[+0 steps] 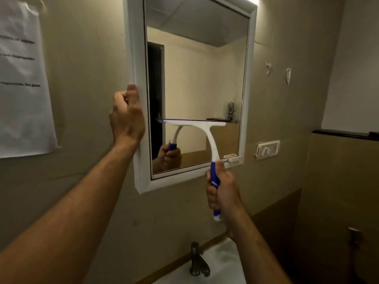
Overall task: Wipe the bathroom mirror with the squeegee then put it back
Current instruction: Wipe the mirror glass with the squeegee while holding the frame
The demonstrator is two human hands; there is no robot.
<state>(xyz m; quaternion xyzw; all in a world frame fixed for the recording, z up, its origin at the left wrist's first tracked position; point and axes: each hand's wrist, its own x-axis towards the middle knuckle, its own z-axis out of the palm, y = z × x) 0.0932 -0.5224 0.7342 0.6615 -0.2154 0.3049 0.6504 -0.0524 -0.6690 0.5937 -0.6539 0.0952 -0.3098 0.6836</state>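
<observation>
Both hands are up at the wall: the left hand (127, 115) is clasped around the left edge of the white frame of the mirror (205, 74), fingers curled behind the frame and thumb laid along its front, while the right hand (222, 191) is clenched around the blue grip of the squeegee (205, 136). The squeegee is held upright, its white neck curved up and to the left from the fist, and its blade is laid level against the glass in the lower half of the mirror, nearer the right side than the left. Its reflection, together with that of the gripping hand, is seen in the glass just left of the handle. A patch of droplets or smear is seen on the glass just above the right end of the blade. On the wall to the left, a printed paper notice (22, 78) is stuck, its text too blurred to be read. A white switch plate (267, 149) is mounted right of the mirror's lower corner. Near the bottom, a dark tap (198, 261) is seen over a white sink (223, 263).
</observation>
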